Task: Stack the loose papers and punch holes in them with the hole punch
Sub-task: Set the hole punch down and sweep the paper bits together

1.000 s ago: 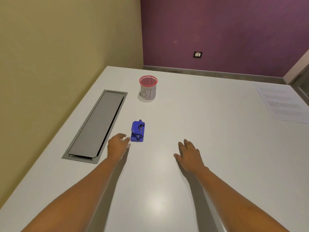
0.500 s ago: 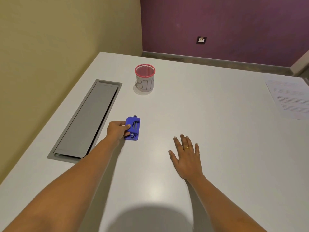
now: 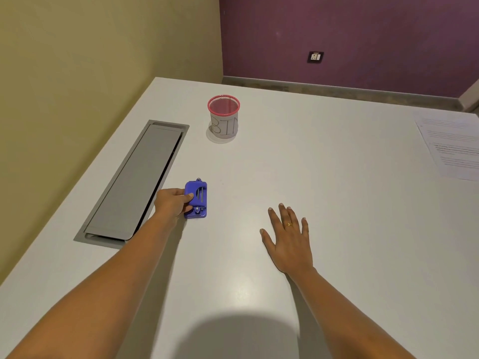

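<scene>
A small blue hole punch sits on the white table, left of centre. My left hand grips its left side, thumb on top and fingers curled round it. My right hand lies flat on the table with fingers spread, well to the right of the punch, holding nothing. Printed papers lie at the far right edge of the view, partly cut off.
A pink mesh cup labelled BIN stands behind the punch. A long grey cable hatch is set into the table along the left. Yellow wall on the left, purple wall behind.
My left hand moved from beside the hole punch to gripping it. My right hand went from slightly raised to lying flat on the table with fingers spread.
</scene>
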`<state>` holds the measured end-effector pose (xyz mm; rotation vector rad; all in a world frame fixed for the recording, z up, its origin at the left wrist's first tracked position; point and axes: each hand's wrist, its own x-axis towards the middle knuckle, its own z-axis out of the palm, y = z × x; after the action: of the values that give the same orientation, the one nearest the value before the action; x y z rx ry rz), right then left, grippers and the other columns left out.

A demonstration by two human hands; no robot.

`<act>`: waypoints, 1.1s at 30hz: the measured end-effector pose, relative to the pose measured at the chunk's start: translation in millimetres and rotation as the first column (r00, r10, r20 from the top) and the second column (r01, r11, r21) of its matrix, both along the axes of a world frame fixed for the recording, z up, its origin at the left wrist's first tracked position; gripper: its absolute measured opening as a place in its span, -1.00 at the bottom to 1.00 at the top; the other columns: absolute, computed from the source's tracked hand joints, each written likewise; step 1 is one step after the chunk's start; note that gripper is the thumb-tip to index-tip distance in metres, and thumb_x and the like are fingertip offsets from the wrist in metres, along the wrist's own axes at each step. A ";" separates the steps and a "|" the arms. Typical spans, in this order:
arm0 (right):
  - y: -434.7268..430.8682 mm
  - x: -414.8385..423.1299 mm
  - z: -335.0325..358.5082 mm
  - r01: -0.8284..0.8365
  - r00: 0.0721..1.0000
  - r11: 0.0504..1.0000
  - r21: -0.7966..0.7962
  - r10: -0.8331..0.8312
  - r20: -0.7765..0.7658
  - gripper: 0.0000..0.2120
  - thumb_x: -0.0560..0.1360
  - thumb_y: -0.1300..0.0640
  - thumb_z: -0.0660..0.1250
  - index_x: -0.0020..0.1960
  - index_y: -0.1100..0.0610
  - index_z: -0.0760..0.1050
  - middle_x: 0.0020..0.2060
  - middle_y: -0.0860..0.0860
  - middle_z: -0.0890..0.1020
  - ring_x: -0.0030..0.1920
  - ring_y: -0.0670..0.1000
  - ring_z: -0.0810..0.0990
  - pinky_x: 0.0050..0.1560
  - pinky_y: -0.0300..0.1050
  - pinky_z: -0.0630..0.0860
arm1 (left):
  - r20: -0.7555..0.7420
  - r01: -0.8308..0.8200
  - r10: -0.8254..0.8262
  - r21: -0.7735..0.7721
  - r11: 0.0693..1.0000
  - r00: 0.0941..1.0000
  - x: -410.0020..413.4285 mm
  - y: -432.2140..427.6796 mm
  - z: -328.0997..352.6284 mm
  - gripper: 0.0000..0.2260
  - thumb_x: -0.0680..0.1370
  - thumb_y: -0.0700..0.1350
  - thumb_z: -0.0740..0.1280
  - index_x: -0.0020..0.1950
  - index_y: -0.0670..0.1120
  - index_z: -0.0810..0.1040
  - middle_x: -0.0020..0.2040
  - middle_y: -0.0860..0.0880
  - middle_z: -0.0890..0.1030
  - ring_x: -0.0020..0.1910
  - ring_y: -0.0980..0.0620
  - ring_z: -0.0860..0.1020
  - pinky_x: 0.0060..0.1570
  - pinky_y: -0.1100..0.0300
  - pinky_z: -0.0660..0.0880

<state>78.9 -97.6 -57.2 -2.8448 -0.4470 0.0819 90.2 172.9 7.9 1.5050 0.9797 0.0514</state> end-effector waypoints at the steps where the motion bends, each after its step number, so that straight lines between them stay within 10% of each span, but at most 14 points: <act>1: 0.1 -0.1 -0.2 0.000 1.000 1.000 0.000 0.000 0.000 -0.45 0.56 -0.20 -0.01 0.50 -0.05 0.04 0.53 0.00 0.08 0.53 0.00 0.00 0.49 0.11 -0.12 | 0.019 -0.006 0.006 -0.031 0.999 1.000 -1.7 -0.1 0.9 -0.77 0.47 -0.30 0.36 0.12 -0.31 0.52 -0.14 -0.18 0.58 -0.34 0.01 0.54 -0.47 0.38 0.53; 33: 0.4 0.0 2.2 0.010 1.000 1.000 0.008 -0.010 -0.011 -0.44 0.56 -0.20 -0.03 0.50 -0.06 0.03 0.53 -0.01 0.07 0.53 -0.01 -0.03 0.49 0.09 -0.14 | 0.097 -0.167 0.216 -0.365 0.916 0.972 -18.6 32.7 0.9 -0.89 0.55 -0.24 0.26 0.06 -0.20 0.49 -0.21 -0.09 0.56 -0.29 0.07 0.51 -0.48 0.36 0.54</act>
<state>78.8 -97.3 -54.9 -2.8373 -0.4305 0.0932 71.6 205.6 8.8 1.0576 0.9659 0.1104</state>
